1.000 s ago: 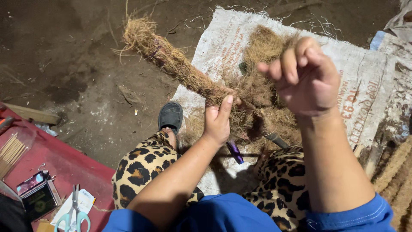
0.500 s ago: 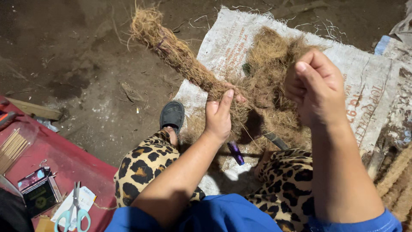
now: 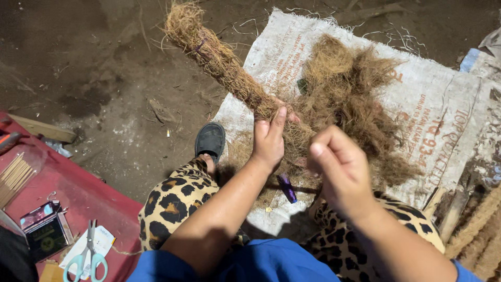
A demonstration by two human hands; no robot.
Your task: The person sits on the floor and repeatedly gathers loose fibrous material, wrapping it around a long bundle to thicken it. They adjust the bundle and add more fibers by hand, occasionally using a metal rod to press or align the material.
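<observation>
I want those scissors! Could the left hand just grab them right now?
Probably not at once: the left hand grips the fibre bundle. The scissors lie uncovered on the red mat, so a freed hand likely could.

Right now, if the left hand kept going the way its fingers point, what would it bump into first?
The left hand already grips the fibre roll, fingers pointing up and away. Straight on, it would probably meet the loose fibre pile on the white sack, though depth is hard to judge.
</observation>
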